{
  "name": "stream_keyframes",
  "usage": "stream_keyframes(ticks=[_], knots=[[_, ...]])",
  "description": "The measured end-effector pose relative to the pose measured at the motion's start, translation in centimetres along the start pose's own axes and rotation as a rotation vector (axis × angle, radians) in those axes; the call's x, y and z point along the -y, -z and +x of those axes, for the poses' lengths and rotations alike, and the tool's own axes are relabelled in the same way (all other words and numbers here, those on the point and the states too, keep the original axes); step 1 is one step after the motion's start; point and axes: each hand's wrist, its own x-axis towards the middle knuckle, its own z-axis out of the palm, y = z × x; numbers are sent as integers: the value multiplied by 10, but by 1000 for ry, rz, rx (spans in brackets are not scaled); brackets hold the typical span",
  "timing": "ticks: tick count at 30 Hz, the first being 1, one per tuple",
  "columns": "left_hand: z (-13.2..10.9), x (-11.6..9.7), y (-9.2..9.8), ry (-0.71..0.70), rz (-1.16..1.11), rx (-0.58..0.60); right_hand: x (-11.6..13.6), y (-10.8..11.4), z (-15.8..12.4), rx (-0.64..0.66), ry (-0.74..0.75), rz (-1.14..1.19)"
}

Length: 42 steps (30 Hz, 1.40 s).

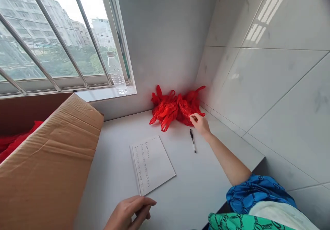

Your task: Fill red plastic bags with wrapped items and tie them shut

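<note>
A heap of red plastic bags (175, 110) lies crumpled against the wall in the far corner of the white table. My right hand (200, 124) reaches to the right side of this heap, its thumb and fingers pinched on the edge of a bag. Just below that hand lies a black-and-clear pen (193, 140). A paper pad (158, 161) with lines of handwritten marks sits mid-table. Near the pad's lower corner, my left hand (130, 213) hovers with fingers curled together, and nothing shows in them.
An open cardboard box (54, 158) stands at the left, with red material (18, 139) inside. On the windowsill is a clear plastic bottle (117, 73). Window bars (46, 44) are behind the box. A tiled wall (278, 82) bounds the table (113, 154) on the right.
</note>
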Motion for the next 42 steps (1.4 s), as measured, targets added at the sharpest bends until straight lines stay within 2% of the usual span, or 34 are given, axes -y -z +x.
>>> stream_keyframes(ticks=[3, 6, 9, 12, 15, 18, 21, 23, 24, 27, 28, 30, 32, 35, 37, 40, 42], knots=[[-1, 17, -19, 122, -59, 45, -20, -4, 29, -85, -54, -115], [-3, 21, -26, 175, -75, 33, -25, -13, 43, -82, -59, -175], [-5, 17, -24, 226, -157, 38, -15, -11, 45, -83, 4, -171], [-7, 8, -13, 280, -274, -32, 8, 8, 40, -120, 109, -122], [-2, -9, 10, 248, -266, -162, 42, 30, 26, -111, 297, 42], [19, -33, 40, 130, -171, -359, 81, 36, 4, 0, 408, 190], [51, -50, 63, 17, -66, -676, 111, 21, -22, 154, 455, 284], [71, -49, 68, -19, 80, -803, 122, 3, -42, 246, 515, 325], [79, -45, 68, -11, 180, -797, 125, -7, -52, 282, 549, 339], [90, -28, 58, 65, 472, -582, 129, -34, -80, 359, 610, 377], [91, -22, 53, 90, 528, -513, 128, -40, -87, 372, 607, 390], [88, -15, 46, 124, 566, -460, 127, -48, -97, 377, 581, 411], [83, -10, 45, 144, 557, -476, 124, -49, -100, 366, 564, 399], [71, 1, 56, 211, 528, -563, 110, -41, -93, 351, 538, 340], [61, 14, 67, 286, 474, -649, 97, -32, -85, 354, 427, 312], [48, 26, 76, 391, 356, -736, 79, -17, -78, 480, 230, 314], [47, 21, 71, 378, 324, -744, 78, -9, -78, 589, 228, 348]])
